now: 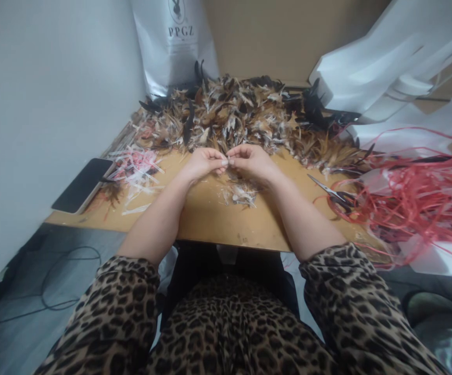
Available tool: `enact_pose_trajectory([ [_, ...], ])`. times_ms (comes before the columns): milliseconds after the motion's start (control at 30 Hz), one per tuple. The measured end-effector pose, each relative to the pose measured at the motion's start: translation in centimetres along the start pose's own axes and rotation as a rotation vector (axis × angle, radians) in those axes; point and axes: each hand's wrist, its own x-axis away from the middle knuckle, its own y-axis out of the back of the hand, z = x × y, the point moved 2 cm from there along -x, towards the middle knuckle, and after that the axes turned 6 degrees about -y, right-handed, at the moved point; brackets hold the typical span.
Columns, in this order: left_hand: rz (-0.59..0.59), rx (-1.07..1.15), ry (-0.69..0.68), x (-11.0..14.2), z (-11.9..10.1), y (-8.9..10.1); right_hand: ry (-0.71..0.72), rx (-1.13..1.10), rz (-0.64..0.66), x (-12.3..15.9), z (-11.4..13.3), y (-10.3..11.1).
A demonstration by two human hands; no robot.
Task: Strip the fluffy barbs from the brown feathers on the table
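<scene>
Thumbs and forefingers of the left hand [206, 161] and right hand [251, 160] pinch, tip to tip, a tiny pale object [228, 159] above the tan tabletop [226, 221]; its long axis cannot be told, the grip hiding most of it. Just beyond lies a brown-and-black feather heap [237, 112]; at right, black-handled metal scissors [334, 195] point away and leftward beside tangled red plastic strings [417, 203].

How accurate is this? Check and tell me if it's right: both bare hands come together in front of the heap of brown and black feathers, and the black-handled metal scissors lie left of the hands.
The side is wrong: the head view shows the black-handled metal scissors lying right of the bare left hand and bare right hand. The rest stands.
</scene>
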Motion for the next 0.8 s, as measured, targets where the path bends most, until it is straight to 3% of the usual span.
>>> enact_pose_trajectory([
  [233,0.026,0.051,0.025,-0.08,0.21,0.25,0.045,0.06,-0.07,-0.49,-0.46,-0.01],
  [433,0.011,0.158,0.073,-0.22,0.64,0.59,0.029,0.007,-0.015,-0.63,-0.71,-0.07],
  [800,-0.029,0.257,0.134,-0.04,0.04,0.54,0.183,0.098,0.099,-0.14,-0.07,0.14],
])
